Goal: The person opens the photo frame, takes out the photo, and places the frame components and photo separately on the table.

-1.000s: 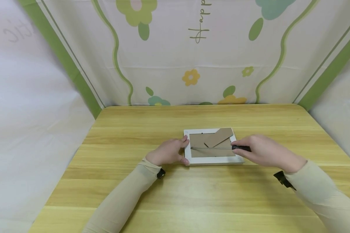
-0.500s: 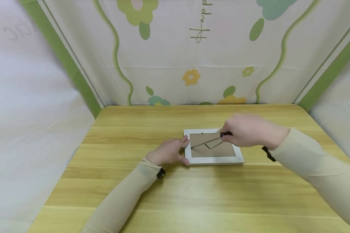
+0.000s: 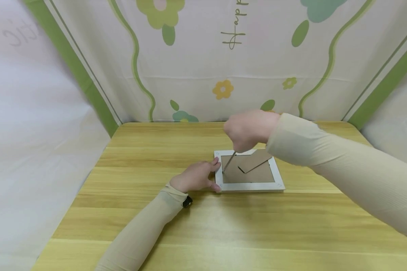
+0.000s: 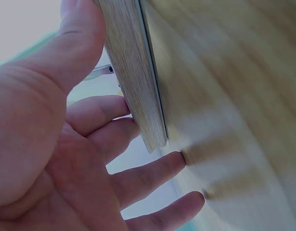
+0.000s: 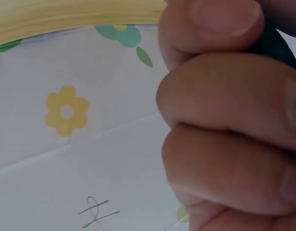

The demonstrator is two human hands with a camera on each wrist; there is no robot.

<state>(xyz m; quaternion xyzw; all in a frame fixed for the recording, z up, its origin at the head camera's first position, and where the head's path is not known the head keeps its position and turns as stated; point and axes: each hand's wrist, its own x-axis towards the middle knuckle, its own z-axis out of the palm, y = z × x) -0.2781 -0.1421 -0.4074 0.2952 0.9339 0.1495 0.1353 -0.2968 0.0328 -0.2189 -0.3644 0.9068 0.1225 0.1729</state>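
A white picture frame lies face down on the table, its brown backing board and stand leg showing. My left hand holds the frame's left end, thumb at the near corner and fingers along the side. In the left wrist view two fingertips meet the frame's wooden edge, while the other two reach down to the table. Above the frame my right hand grips a screwdriver, its shaft slanting down to the inner left border. Curled fingers cover most of the dark handle in the right wrist view.
The wood-grain table ends at a white curtain printed with flowers and green lines. More white cloth hangs at the left. My right forearm crosses above the table's right side.
My right hand has swung up and to the left, raising the screwdriver from nearly flat to steep, while its tip stays at the frame's left border. The left hand and frame keep their place.
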